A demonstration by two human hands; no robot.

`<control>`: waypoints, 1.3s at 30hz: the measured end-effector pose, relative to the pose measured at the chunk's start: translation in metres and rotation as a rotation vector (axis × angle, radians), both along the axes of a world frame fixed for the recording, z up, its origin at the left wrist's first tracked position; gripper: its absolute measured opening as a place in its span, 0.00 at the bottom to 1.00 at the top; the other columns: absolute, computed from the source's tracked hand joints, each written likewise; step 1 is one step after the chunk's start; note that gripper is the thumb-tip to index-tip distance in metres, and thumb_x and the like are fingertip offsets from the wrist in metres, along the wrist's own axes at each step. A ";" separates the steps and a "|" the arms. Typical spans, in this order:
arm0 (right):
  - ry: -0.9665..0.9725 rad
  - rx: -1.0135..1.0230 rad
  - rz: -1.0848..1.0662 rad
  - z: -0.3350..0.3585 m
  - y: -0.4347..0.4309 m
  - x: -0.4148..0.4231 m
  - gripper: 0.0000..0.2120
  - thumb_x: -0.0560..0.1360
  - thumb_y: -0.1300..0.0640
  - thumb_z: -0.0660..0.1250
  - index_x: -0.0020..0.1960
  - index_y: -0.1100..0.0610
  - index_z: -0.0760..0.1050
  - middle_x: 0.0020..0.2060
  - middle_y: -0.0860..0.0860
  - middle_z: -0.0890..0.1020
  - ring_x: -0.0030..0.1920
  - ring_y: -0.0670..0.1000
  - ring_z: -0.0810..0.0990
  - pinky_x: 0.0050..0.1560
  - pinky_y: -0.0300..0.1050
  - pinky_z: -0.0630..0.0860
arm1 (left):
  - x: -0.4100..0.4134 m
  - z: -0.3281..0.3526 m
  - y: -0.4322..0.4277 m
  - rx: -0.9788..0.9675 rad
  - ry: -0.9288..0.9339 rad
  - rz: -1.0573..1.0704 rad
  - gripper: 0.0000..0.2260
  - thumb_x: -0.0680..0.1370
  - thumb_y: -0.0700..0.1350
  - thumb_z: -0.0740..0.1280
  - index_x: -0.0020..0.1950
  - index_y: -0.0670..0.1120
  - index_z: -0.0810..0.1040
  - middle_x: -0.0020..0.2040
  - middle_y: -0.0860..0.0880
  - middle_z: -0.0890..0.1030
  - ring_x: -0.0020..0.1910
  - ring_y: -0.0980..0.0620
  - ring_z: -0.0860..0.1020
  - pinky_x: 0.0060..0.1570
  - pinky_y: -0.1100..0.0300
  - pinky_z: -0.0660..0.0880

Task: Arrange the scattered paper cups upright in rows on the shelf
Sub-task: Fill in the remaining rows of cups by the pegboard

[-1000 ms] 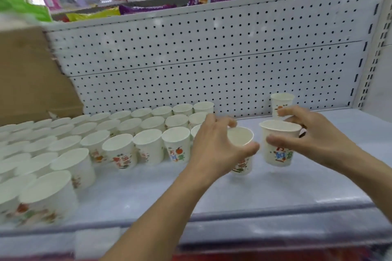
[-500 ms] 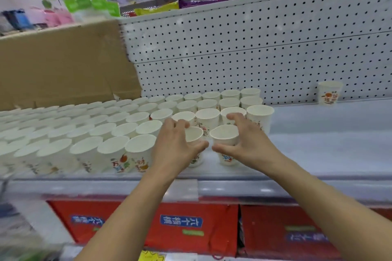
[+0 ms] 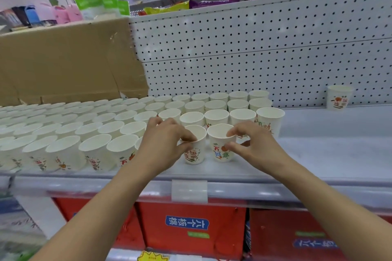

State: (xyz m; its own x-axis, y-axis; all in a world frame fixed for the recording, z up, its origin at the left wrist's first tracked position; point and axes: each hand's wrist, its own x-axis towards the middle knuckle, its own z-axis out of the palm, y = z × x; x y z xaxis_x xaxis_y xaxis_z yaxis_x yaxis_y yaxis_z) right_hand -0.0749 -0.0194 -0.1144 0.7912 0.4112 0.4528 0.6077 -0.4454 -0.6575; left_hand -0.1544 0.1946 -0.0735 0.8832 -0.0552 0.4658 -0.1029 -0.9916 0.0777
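Hands: left hand [image 3: 163, 146] pinches the left held cup [image 3: 194, 151] at the rim, thumb on the outer wall and fingertips over the lip. Cup is upright, base on the shelf [image 3: 328, 154], in the near row.

1. Left zone. Cup block [image 3: 106, 125]: many paper cups, all upright w/ mouths up, packed in rows running L-R from the left frame edge. Far rows sit close to the cardboard box [image 3: 63, 63] and pegboard [image 3: 254, 48]. Status: done, as far as visible. Left end is blurred, so qty can't be counted.

2. Centre. Right hand [image 3: 254, 150] pinches the right held cup [image 3: 221, 148] the same way, one finger inside the lip and thumb outside. Cup is upright, just beside the left held cup. Both sit at the right end of the near row. Status: placement in progress, release not yet done.

3. Right of centre. End cup [image 3: 270, 121] of the row behind stands further right than the two held cups. Judgement: near row is short by at least one pos.

4. Far right. Lone cup [image 3: 338, 97]: upright, against the pegboard, well apart from the block, not in a row. Status: to do.

Overall (est.): most work complete. Left to do: release both cups, fetch the lone cup, fill the near-row gap. No tipped cups in view.
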 end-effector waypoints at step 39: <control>0.275 0.041 -0.526 0.023 -0.268 0.263 0.46 0.66 0.50 0.78 0.75 0.55 0.55 0.69 0.57 0.66 0.68 0.59 0.66 0.62 0.53 0.67 | 0.213 0.027 -0.247 -0.061 0.215 -0.289 0.23 0.75 0.60 0.66 0.69 0.57 0.69 0.68 0.58 0.69 0.67 0.56 0.66 0.67 0.54 0.63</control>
